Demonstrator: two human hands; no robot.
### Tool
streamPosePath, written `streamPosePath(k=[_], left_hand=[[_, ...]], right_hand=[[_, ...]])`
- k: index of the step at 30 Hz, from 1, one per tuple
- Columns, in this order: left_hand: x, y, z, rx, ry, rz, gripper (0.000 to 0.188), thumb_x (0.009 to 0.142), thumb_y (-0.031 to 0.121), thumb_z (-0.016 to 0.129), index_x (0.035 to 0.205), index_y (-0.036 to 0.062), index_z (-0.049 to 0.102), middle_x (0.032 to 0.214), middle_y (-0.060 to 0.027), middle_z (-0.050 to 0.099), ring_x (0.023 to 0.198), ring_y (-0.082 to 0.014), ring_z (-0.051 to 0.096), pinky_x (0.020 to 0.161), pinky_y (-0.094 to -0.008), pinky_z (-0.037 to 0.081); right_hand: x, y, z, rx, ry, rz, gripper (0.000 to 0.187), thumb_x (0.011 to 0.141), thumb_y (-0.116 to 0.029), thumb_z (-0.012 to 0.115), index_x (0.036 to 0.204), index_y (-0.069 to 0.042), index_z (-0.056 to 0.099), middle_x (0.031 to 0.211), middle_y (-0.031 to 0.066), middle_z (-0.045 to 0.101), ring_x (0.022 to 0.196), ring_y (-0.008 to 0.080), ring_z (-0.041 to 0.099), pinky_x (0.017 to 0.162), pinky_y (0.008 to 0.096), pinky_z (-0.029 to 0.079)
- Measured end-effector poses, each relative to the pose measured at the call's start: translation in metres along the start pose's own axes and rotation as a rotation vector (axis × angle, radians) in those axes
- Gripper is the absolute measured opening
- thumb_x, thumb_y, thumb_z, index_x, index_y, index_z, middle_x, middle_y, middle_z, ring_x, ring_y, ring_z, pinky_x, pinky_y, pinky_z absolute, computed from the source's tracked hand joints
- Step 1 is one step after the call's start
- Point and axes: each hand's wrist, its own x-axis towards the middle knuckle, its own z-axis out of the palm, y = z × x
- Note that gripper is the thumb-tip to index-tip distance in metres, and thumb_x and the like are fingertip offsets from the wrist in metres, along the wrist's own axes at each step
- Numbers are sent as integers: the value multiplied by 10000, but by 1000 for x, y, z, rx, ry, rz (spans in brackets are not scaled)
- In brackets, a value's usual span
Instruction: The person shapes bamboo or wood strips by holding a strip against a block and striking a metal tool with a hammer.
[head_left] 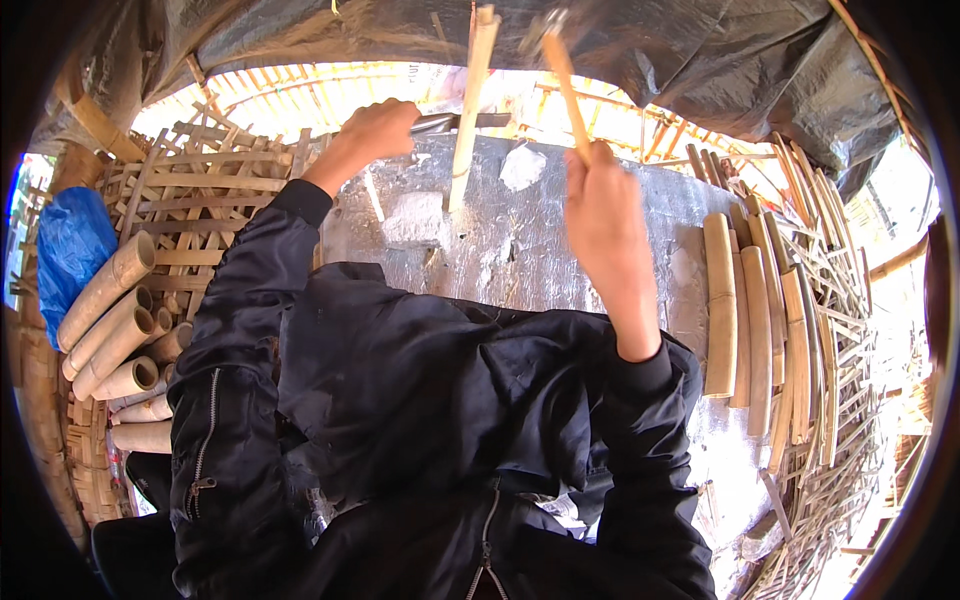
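My left hand (378, 132) is closed round the handle of a dark-bladed knife (493, 120), held sideways at the far side of the silvery sheet (560, 240). Its blade meets an upright bamboo piece (472, 100), sticking out on either side of it; whether it has cut in, I cannot tell. To the right, my right hand (605, 215) grips a hammer (566, 80) by its wooden handle. The hammer is raised, with its head blurred by motion near the dark plastic cover.
Cut bamboo tubes (110, 275) are piled at the left beside a blue plastic bag (70, 250). Split bamboo lengths (755, 320) lean along the right, next to many thin strips (840, 440). A pale block (417, 218) lies on the sheet. Dark plastic sheeting (720, 70) hangs overhead.
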Motion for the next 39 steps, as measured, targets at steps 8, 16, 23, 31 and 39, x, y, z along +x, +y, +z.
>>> streamPosePath(k=[8, 16, 23, 31, 39], left_hand=[[-1, -12, 3, 6, 41, -24, 338, 785, 102, 641, 1103, 20, 719, 1088, -242, 730, 997, -426, 716, 845, -511, 566], [2, -39, 19, -21, 40, -69, 383, 756, 65, 643, 1125, 13, 732, 1069, -267, 727, 983, -410, 722, 844, -494, 563], [0, -43, 28, -36, 114, -32, 338, 779, 93, 650, 1103, 43, 731, 1092, -231, 735, 985, -428, 722, 838, -528, 570], [7, -33, 45, -32, 98, -48, 367, 773, 81, 634, 1125, 31, 724, 1041, -245, 737, 973, -428, 719, 839, -514, 569], [7, -32, 39, -49, 105, -48, 324, 752, 109, 660, 1057, 41, 743, 1015, -238, 746, 956, -420, 731, 845, -521, 573]], right_hand=[[-18, 55, 67, -31, 27, -104, 255, 1076, -192, 515, 1002, 50, 482, 704, 316, 629, 683, 556, 626, 563, 577, 486], [-9, 25, 31, -83, -99, -40, 270, 1081, -193, 500, 1005, 66, 526, 688, 303, 613, 658, 532, 628, 523, 542, 506], [19, 24, 54, -58, 91, -91, 241, 1068, -170, 521, 1021, 66, 512, 707, 317, 615, 693, 519, 650, 561, 559, 515], [-12, 40, 33, -171, -286, -43, 283, 1057, -207, 554, 1011, 71, 532, 756, 340, 647, 725, 519, 663, 610, 567, 530], [27, 29, 62, -33, 3, -102, 248, 1069, -172, 527, 1042, 73, 495, 686, 327, 621, 681, 526, 655, 571, 553, 533]])
